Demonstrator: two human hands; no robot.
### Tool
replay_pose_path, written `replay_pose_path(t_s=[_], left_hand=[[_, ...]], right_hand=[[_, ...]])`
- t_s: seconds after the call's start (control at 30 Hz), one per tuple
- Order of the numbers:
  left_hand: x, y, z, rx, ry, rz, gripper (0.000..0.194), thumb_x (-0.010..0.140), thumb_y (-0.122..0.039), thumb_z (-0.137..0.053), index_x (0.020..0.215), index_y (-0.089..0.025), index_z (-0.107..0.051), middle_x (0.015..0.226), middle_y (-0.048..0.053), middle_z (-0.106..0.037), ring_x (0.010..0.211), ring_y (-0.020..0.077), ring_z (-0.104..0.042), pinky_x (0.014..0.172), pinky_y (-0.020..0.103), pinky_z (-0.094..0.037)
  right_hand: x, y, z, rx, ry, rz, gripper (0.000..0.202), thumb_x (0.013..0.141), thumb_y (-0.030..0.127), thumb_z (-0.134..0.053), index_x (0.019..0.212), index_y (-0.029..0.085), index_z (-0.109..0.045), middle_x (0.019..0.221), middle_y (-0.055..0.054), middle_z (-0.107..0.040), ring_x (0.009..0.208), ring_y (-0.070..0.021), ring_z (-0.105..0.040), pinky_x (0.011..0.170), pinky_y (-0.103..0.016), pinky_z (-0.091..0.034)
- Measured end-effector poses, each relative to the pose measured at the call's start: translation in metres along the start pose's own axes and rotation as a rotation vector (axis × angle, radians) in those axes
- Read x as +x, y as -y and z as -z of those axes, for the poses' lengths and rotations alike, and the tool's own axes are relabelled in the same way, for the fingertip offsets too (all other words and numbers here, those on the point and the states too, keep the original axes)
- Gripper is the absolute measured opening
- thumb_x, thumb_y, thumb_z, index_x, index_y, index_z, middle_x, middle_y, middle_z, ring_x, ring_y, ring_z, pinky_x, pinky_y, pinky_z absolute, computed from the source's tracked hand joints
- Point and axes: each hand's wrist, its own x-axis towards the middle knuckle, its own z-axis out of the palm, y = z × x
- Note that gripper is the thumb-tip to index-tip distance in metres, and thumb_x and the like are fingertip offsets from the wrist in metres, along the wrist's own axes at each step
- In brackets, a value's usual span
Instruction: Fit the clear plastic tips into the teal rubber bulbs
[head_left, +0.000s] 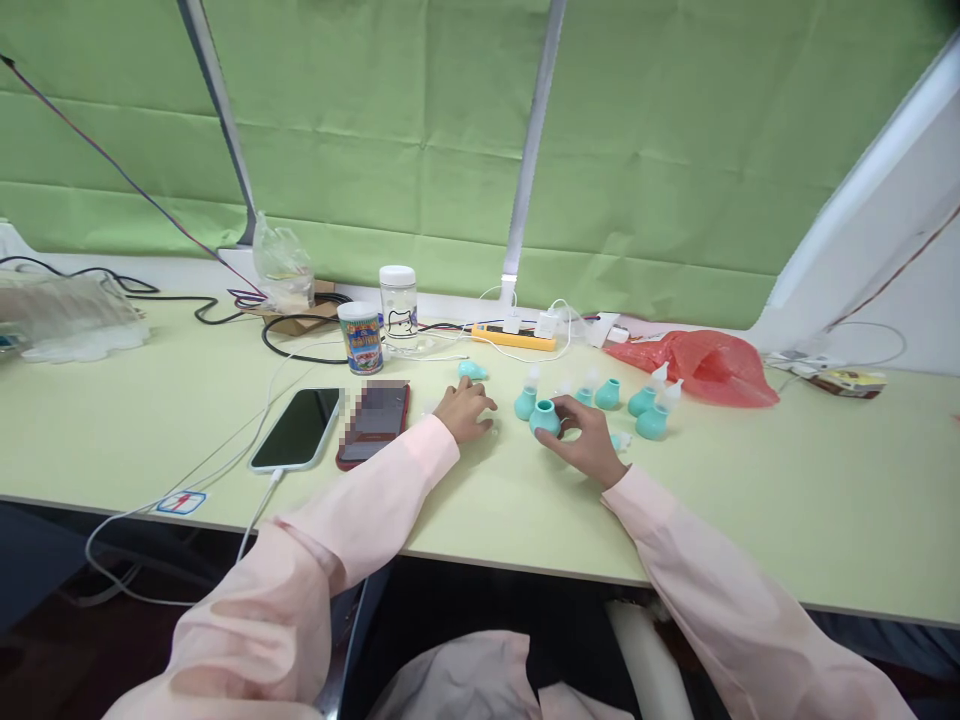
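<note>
- One sticker point(181, 502) with a red mark lies left of the left hand point(466, 410), on the near edge of the pale yellow table point(517, 505).
- The right hand point(589, 440) grasps a teal bulb point(544, 420), mouth upward; whether the left, fingers bent, holds anything, I cannot tell.
- Beyond the left hand, a can point(361, 340) has a colourful label, too small to read; a jar point(398, 298) bears a cat-like outline.
- Farthest past both hands: green sheeting point(390, 120).
</note>
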Motion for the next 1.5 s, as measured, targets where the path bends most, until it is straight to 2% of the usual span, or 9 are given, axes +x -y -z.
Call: replay_pose_path(t_s=[0.13, 0.33, 0.67, 0.83, 0.97, 1.07, 1.17, 1.37, 1.5], left_hand=[[0.0, 0.007, 0.006, 0.166, -0.057, 0.136, 0.029, 0.074, -0.015, -0.038, 0.097, -0.02, -0.055, 0.095, 0.009, -0.051, 0.096, 0.0263, -0.034, 0.07, 0.04, -0.036], [0.0, 0.016, 0.003, 0.211, 0.078, 0.234, 0.03, 0.075, -0.022, -0.04, 0.101, -0.021, -0.052, 0.098, 0.011, -0.05, 0.098, 0.0282, -0.034, 0.07, 0.042, -0.037], [0.002, 0.013, -0.003, 0.233, 0.084, 0.193, 0.024, 0.07, -0.018, -0.046, 0.091, -0.021, -0.055, 0.096, 0.008, -0.051, 0.1, 0.0259, -0.036, 0.072, 0.038, -0.039], [0.002, 0.016, 0.006, 0.076, 0.076, 0.237, 0.024, 0.071, -0.024, -0.044, 0.094, -0.023, -0.052, 0.092, 0.004, -0.055, 0.087, 0.0195, -0.048, 0.07, 0.032, -0.04], [0.001, 0.024, 0.018, -0.006, 0.068, 0.259, 0.025, 0.072, -0.025, -0.042, 0.094, -0.024, -0.053, 0.091, 0.004, -0.056, 0.083, 0.0183, -0.051, 0.067, 0.029, -0.041], [-0.002, 0.035, 0.027, 0.054, 0.042, 0.299, 0.022, 0.071, -0.02, -0.04, 0.086, -0.022, -0.057, 0.09, 0.005, -0.056, 0.084, 0.0185, -0.051, 0.068, 0.029, -0.04], [-0.006, 0.047, 0.034, 0.115, 0.04, 0.341, 0.023, 0.067, -0.016, -0.043, 0.086, -0.022, -0.057, 0.088, 0.005, -0.057, 0.087, 0.0185, -0.05, 0.07, 0.028, -0.04], [-0.008, 0.05, 0.037, 0.086, 0.348, 0.331, 0.039, 0.058, -0.016, -0.054, 0.096, -0.025, -0.054, 0.09, 0.005, -0.055, 0.093, 0.0208, -0.046, 0.073, 0.03, -0.041], [-0.007, 0.046, 0.032, 0.095, 0.407, 0.287, 0.039, 0.056, -0.014, -0.053, 0.094, -0.021, -0.055, 0.091, 0.007, -0.054, 0.093, 0.0211, -0.048, 0.075, 0.03, -0.04]], right_hand=[[-0.001, -0.001, -0.001, -0.065, 0.121, 0.023, 0.027, 0.062, 0.029, -0.054, 0.085, 0.017, -0.048, 0.061, 0.002, -0.05, 0.047, -0.0078, -0.044, 0.046, -0.021, -0.039], [-0.004, 0.0, -0.003, -0.221, 0.302, -0.004, 0.023, 0.063, 0.028, -0.051, 0.084, 0.018, -0.046, 0.046, 0.007, -0.044, 0.041, -0.0092, -0.043, 0.046, -0.022, -0.034], [-0.006, -0.003, -0.011, -0.421, 0.052, 0.131, 0.036, 0.065, 0.036, -0.052, 0.096, 0.017, -0.05, 0.082, -0.004, -0.058, 0.059, -0.0126, -0.051, 0.052, -0.023, -0.037], [-0.009, 0.004, -0.011, -0.588, -0.091, 0.376, 0.031, 0.07, 0.036, -0.047, 0.093, 0.016, -0.052, 0.093, -0.008, -0.054, 0.072, -0.0166, -0.05, 0.06, -0.027, -0.037], [0.0, 0.026, -0.028, -0.729, 0.14, 0.518, 0.021, 0.076, 0.022, -0.04, 0.091, 0.016, -0.053, 0.1, -0.009, -0.052, 0.094, -0.0241, -0.042, 0.077, -0.037, -0.032], [0.013, 0.045, -0.05, -0.84, 0.433, 0.4, 0.021, 0.073, 0.009, -0.037, 0.086, 0.012, -0.053, 0.088, -0.013, -0.055, 0.084, -0.0223, -0.047, 0.07, -0.035, -0.033], [0.024, 0.06, -0.065, -0.886, 0.584, 0.246, 0.021, 0.069, 0.003, -0.038, 0.079, 0.013, -0.054, 0.079, -0.012, -0.056, 0.077, -0.0218, -0.05, 0.061, -0.032, -0.034], [0.032, 0.067, -0.064, -0.893, 0.68, 0.175, 0.025, 0.068, -0.001, -0.036, 0.077, 0.015, -0.053, 0.078, -0.009, -0.057, 0.073, -0.0192, -0.054, 0.053, -0.026, -0.033], [0.031, 0.064, -0.06, -0.9, 0.674, 0.192, 0.025, 0.066, -0.002, -0.038, 0.078, 0.015, -0.053, 0.079, -0.008, -0.056, 0.072, -0.0192, -0.054, 0.052, -0.025, -0.032]])
